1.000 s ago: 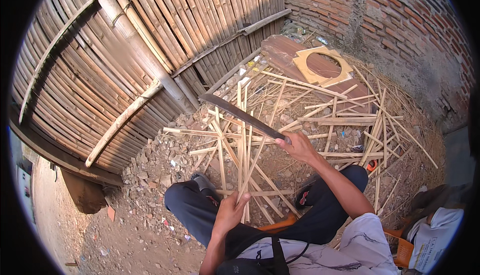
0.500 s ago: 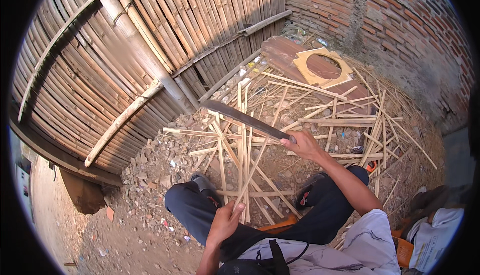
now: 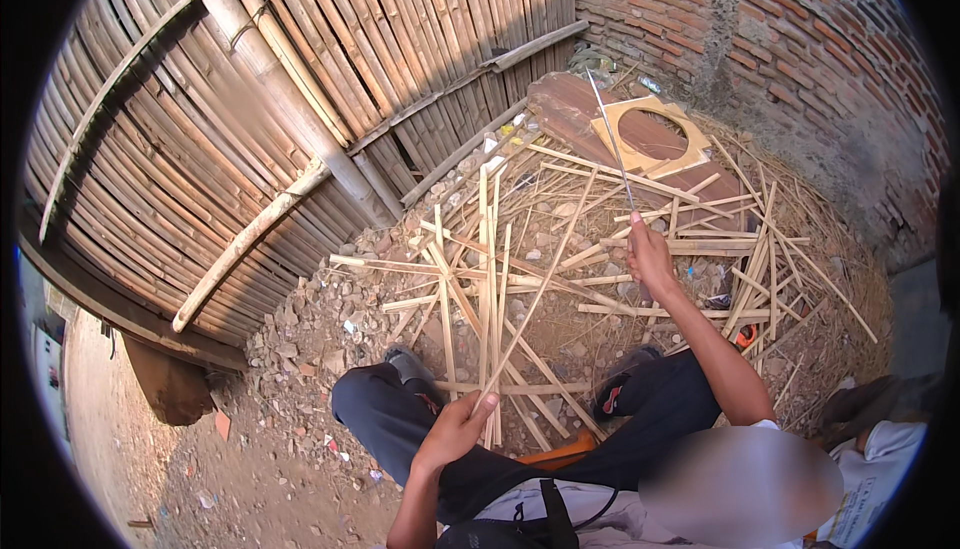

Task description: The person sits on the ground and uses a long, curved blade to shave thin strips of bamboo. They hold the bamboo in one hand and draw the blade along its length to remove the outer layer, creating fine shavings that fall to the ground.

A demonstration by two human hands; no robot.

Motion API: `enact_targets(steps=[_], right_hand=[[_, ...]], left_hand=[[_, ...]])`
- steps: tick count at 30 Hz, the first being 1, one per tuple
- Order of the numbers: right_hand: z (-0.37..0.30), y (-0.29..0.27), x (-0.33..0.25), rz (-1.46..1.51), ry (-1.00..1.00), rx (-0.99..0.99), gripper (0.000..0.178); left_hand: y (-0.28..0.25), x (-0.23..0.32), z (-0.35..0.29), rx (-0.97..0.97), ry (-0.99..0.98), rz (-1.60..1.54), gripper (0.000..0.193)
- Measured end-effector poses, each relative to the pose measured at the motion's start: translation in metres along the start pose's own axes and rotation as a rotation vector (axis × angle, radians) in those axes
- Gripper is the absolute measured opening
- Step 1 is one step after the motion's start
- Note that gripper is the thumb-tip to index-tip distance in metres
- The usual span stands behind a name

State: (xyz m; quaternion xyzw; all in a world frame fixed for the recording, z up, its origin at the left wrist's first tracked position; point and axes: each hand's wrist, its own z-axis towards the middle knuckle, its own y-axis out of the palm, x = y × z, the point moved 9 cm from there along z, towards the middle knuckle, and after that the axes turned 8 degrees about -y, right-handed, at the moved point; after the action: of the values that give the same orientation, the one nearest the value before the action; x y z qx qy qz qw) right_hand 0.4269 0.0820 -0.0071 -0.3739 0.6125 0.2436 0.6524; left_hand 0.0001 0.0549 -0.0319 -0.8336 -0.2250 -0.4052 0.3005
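Observation:
My right hand (image 3: 651, 257) is wrapped round the handle of a machete (image 3: 611, 136). Its long blade points up and away, turned so that mostly a thin edge shows. In my left hand (image 3: 458, 430), low in front of me, is the near end of a thin bamboo strip (image 3: 547, 294), pinched under the thumb. The strip slants away up to the right, above other split bamboo strips (image 3: 486, 289) lying crossed on the ground. The blade is apart from the strip.
A bamboo fence (image 3: 290, 99) stands at the left, a brick wall (image 3: 810, 79) at the back right. A yellowish board with a round hole (image 3: 625, 139) lies on a brown panel (image 3: 570, 109). Stony ground (image 3: 290, 389) spreads to the left. A blurred patch hides part of the lower right.
My right hand has moved up and to the right, swinging the machete from lying across the strips to pointing away. My left hand still holds the strip, whose far end has shifted slightly right.

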Motion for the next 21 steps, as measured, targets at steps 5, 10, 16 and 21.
enact_targets(steps=[5, 10, 16, 21], right_hand=[[-0.034, 0.023, -0.02, -0.141, -0.339, -0.115, 0.062], [-0.103, 0.085, -0.047, -0.539, -0.484, -0.396, 0.065], [-0.154, 0.138, -0.03, -0.604, -0.594, -0.484, 0.059], [-0.155, 0.145, -0.033, -0.564, -0.61, -0.52, 0.058]], left_hand=[[0.008, 0.038, 0.027, -0.007, 0.089, -0.096, 0.049], [0.025, 0.061, 0.048, -0.072, 0.085, -0.029, 0.045], [0.032, 0.08, 0.058, 0.055, 0.175, -0.099, 0.042], [0.026, 0.066, 0.058, 0.18, 0.137, 0.047, 0.045]])
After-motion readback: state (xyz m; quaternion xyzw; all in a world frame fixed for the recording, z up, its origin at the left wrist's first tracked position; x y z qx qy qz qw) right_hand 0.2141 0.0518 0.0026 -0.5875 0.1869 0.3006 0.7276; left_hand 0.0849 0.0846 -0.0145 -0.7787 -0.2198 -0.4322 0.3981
